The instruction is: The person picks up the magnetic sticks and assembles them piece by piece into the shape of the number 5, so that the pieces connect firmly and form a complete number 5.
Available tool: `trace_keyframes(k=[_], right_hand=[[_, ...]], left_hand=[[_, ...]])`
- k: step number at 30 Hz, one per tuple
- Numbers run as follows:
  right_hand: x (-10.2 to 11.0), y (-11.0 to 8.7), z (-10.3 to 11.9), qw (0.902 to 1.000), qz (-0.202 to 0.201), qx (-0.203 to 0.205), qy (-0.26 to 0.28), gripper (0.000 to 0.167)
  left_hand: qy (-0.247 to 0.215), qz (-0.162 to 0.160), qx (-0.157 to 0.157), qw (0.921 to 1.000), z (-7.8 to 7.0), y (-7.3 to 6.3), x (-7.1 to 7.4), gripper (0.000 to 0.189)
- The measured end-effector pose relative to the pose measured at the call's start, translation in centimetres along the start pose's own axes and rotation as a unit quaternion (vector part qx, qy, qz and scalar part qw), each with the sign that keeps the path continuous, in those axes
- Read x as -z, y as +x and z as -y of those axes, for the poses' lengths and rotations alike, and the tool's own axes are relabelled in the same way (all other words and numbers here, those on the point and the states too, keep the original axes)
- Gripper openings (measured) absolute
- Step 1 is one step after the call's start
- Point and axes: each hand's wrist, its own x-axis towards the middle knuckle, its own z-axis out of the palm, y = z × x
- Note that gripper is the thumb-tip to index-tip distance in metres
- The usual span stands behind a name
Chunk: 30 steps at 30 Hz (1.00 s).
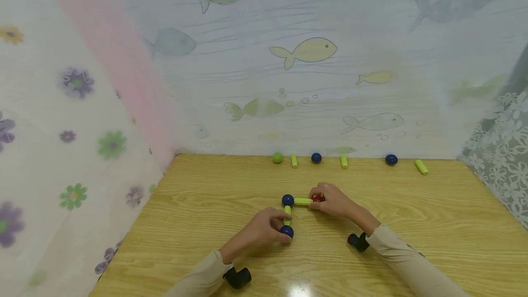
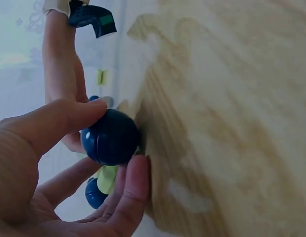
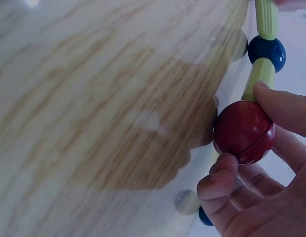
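Note:
On the table, blue balls, yellow-green rods and a red ball are joined in an L. My left hand (image 1: pixel 263 227) holds the near blue ball (image 1: pixel 286 232) between thumb and fingers, with fingertips along the upright rod (image 1: pixel 287 211). That rod runs to the corner blue ball (image 1: pixel 288 200), from which a second rod (image 1: pixel 303 201) extends right. At its end is the red ball (image 1: pixel 318 199), mostly covered by my right hand (image 1: pixel 335 201). In the right wrist view, thumb and fingers grip the red ball (image 3: pixel 244 132), the thumb tip touching the rod beside it.
Along the table's back edge lie a green ball (image 1: pixel 277 157), a blue ball (image 1: pixel 316 158), another blue ball (image 1: pixel 391 159) and loose rods (image 1: pixel 344 161). A fish-patterned curtain (image 1: pixel 247 68) rises behind the table, and a flowered one (image 1: pixel 74 150) stands at left.

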Motion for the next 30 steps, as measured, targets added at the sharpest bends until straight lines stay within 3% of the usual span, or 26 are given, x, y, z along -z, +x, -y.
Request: trace_keyframes(k=[6,12,20,30], right_hand=[[0.0,-0.1,0.2,1.0000,0.002,-0.001,-0.003,0.012],[-0.1,-0.1,0.2,1.0000,-0.001,0.003,-0.002,0.013],[0.0,-0.2,0.1,1.0000,-0.006,-0.001,0.000,0.013],[0.0,-0.1,-0.1,1.0000,0.000,-0.006,-0.008,0.014]], left_hand=[[0.008,0.014,0.014,0.9998,-0.4,0.7,0.0,0.051],[0.022,-0.001,0.001,0.9997,-0.2,0.7,-0.3,0.050],[0.062,0.014,0.003,0.9980,-1.1,0.9,-0.6,0.054],[0.088,-0.004,0.001,0.9961,-1.5,0.8,-1.1,0.056]])
